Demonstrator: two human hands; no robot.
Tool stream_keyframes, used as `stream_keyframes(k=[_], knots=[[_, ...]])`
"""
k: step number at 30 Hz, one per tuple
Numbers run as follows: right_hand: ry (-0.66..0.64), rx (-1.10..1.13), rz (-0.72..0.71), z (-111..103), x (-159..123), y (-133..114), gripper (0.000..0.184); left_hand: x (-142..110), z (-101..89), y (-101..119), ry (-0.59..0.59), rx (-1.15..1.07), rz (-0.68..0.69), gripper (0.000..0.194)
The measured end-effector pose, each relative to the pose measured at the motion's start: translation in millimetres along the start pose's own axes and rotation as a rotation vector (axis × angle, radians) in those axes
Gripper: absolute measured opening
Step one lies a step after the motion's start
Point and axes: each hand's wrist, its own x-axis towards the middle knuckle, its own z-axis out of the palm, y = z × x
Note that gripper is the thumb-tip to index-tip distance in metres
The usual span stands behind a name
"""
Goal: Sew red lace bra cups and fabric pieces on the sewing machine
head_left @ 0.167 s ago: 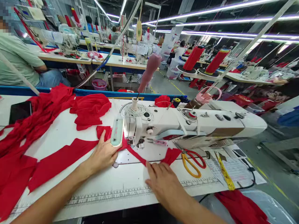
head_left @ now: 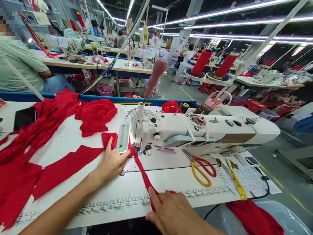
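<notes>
A white sewing machine (head_left: 176,129) stands across the table, a strip of red fabric (head_left: 142,169) running from its needle area toward me. My left hand (head_left: 113,159) lies with fingers spread on the red cloth just left of the needle, its fingertips partly behind the pale green machine cover (head_left: 123,137). Near the table's front edge, my right hand (head_left: 168,209) has its fingers closed on the free end of the strip and holds it fairly straight. A bit of red cloth shows behind its knuckles.
Scissors (head_left: 201,169) with red and yellow handles lie right of the needle, near a yellow tape measure (head_left: 236,181). Small pink snips (head_left: 166,149) rest on the machine bed. Red fabric pieces (head_left: 66,163) cover the left side, beside a black phone (head_left: 24,118). A person sits at far left.
My right hand has drawn the strip's end toward me, down to the table's front edge, and the strip now runs more steeply. My left hand stays by the needle.
</notes>
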Motion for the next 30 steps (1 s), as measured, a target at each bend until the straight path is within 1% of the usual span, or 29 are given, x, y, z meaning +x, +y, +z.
stream_keyframes(k=[1, 2, 3, 4, 5, 7, 10, 13, 16, 18, 20, 22, 25, 27, 28, 30], knots=[[-0.009, 0.037, 0.016, -3, 5, 5, 0.03, 1, -0.2, 1, 0.007, 0.016, 0.014, 0.023], [0.001, 0.073, 0.032, -5, 13, 12, 0.025, 3, -0.6, 2, 0.016, 0.034, 0.03, 0.025], [0.031, 0.112, 0.036, -6, 23, 21, 0.035, 4, -0.8, 2, 0.029, 0.051, 0.049, 0.028], [0.08, 0.15, 0.017, -4, 34, 31, 0.048, 6, -0.8, 2, 0.044, 0.067, 0.069, 0.031], [0.13, 0.189, -0.029, -1, 45, 39, 0.058, 7, -0.4, 2, 0.059, 0.084, 0.09, 0.032], [0.193, 0.252, -0.126, 9, 64, 52, 0.062, 9, 1.0, 2, 0.087, 0.122, 0.129, 0.034], [0.212, 0.285, -0.231, 23, 79, 57, 0.058, 7, 3.6, -1, 0.118, 0.183, 0.143, 0.031], [0.263, 0.245, -0.271, 30, 82, 54, 0.052, 3, 4.5, 0, 0.112, 0.212, 0.151, 0.029], [0.383, 0.222, -0.288, 33, 82, 52, 0.04, 2, 4.2, 6, 0.051, 0.187, 0.241, 0.03], [0.436, 0.222, -0.288, 35, 82, 51, 0.037, 2, 4.2, 12, 0.035, 0.174, 0.266, 0.029], [0.438, 0.215, -0.272, 37, 82, 49, 0.037, 2, 5.2, 16, 0.054, 0.17, 0.235, 0.025], [0.426, 0.209, -0.253, 39, 81, 48, 0.033, 1, 7.8, 19, 0.049, 0.143, 0.199, 0.024], [0.468, 0.219, -0.255, 42, 78, 47, 0.027, -4, 12.8, 19, -0.006, 0.085, 0.155, 0.028], [0.493, 0.233, -0.26, 43, 77, 47, 0.03, -8, 14.0, 18, -0.035, 0.057, 0.119, 0.027], [0.498, 0.238, -0.261, 43, 76, 47, 0.032, -9, 13.5, 17, -0.035, 0.049, 0.107, 0.025], [0.502, 0.246, -0.262, 43, 76, 47, 0.033, -9, 10.9, 16, 0.008, 0.053, 0.114, 0.024]])
